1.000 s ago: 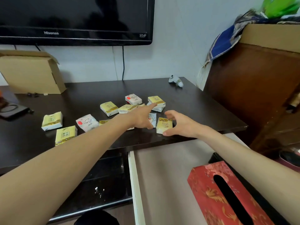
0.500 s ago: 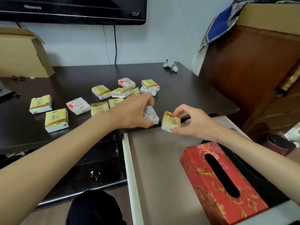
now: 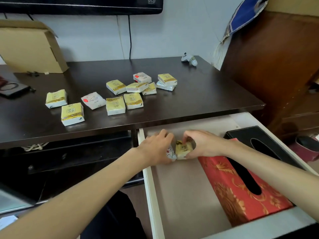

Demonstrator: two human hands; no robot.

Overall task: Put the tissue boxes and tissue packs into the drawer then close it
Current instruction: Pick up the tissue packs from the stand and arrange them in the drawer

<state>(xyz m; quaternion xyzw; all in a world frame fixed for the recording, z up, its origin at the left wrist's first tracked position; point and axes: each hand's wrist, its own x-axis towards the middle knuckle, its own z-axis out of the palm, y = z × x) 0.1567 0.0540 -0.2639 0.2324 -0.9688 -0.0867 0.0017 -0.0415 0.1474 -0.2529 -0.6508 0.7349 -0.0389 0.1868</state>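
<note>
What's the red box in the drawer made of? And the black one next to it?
The red tissue box looks like printed card or fabric-covered board: matte, with gold flower patterns and crisp edges. The black tissue box seems leather-like: dark, faintly grained, softly shiny. Neither is certain from this view.

Both arms reach forward, left hand (image 3: 156, 149) and right hand (image 3: 203, 144) close together, fingers curled.

A cardboard box (image 3: 29, 49) and small white toy (image 3: 189, 59) rest on the dark table (image 3: 207, 94) below a television (image 3: 81, 5).
</note>
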